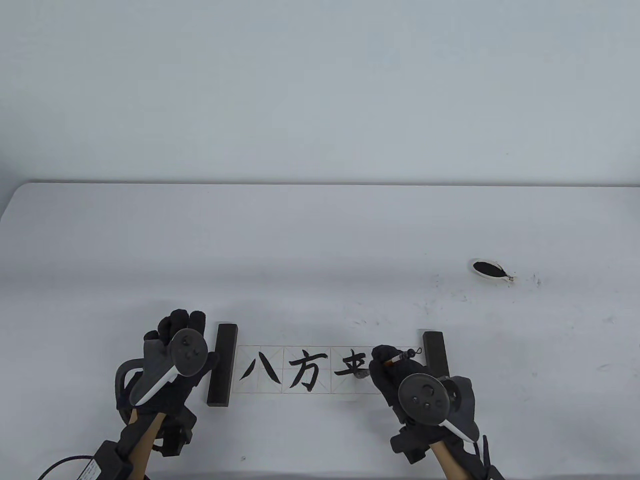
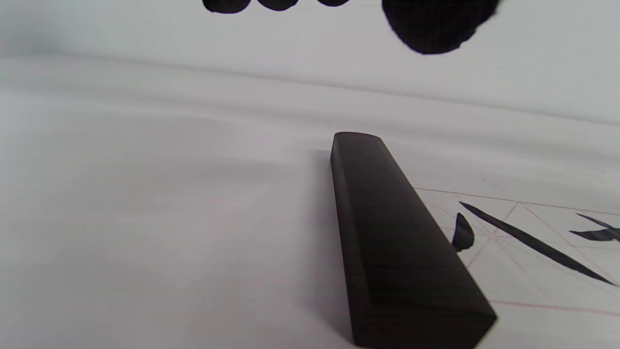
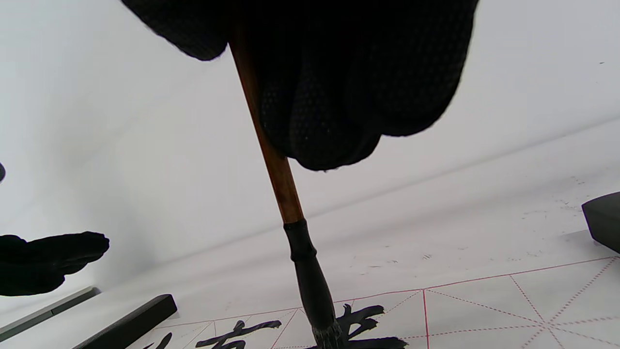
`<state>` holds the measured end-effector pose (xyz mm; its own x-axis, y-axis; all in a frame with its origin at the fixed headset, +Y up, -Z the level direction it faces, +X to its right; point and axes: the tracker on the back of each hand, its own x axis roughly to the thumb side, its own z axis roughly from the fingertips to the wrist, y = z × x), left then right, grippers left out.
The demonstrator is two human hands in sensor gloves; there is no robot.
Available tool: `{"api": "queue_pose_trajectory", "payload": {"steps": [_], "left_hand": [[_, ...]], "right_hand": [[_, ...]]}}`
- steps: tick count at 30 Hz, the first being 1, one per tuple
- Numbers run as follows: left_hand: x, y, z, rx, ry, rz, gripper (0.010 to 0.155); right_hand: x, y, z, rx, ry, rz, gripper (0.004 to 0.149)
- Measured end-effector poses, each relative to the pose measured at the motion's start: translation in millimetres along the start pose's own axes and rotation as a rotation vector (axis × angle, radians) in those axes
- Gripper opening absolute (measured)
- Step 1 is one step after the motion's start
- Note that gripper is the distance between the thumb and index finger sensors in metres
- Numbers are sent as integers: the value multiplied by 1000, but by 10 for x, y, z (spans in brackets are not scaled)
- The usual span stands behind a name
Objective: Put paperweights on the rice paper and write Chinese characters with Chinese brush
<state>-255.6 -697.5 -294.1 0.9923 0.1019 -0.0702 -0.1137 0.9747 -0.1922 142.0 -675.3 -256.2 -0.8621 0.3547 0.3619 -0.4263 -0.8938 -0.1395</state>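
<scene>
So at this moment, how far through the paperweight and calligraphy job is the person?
Done: both paperweights sit on the rice paper, the left paperweight and the right paperweight at its ends, and two characters are finished.
In hand: the right hand holds the brush, tip on the half-written third character. The left hand hovers beside the left weight.
Left: finishing that character; the fourth square is blank.

The rice paper [image 1: 295, 370] is white with a red grid and dotted red diagonals, bearing black characters. Both paperweights [image 1: 221, 364] [image 1: 435, 351] are black. The brush [image 3: 271, 160] has a reddish-brown shaft and black ferrule. The tabletop [image 1: 320, 240] is white with black ink specks.
</scene>
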Motion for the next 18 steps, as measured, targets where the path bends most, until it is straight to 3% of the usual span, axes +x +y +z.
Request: {"api": "queue_pose_trajectory", "payload": {"steps": [7, 12, 18], "left_hand": [[-1, -1, 0, 0, 0, 0, 84], [-2, -1, -1, 1, -1, 0, 84], [-4, -5, -2, 1, 0, 1, 84]], "right_hand": [[7, -32, 4, 32, -5, -26, 41], [-20, -70, 22, -55, 4, -71, 43], [21, -33, 35, -57, -14, -14, 45]]}}
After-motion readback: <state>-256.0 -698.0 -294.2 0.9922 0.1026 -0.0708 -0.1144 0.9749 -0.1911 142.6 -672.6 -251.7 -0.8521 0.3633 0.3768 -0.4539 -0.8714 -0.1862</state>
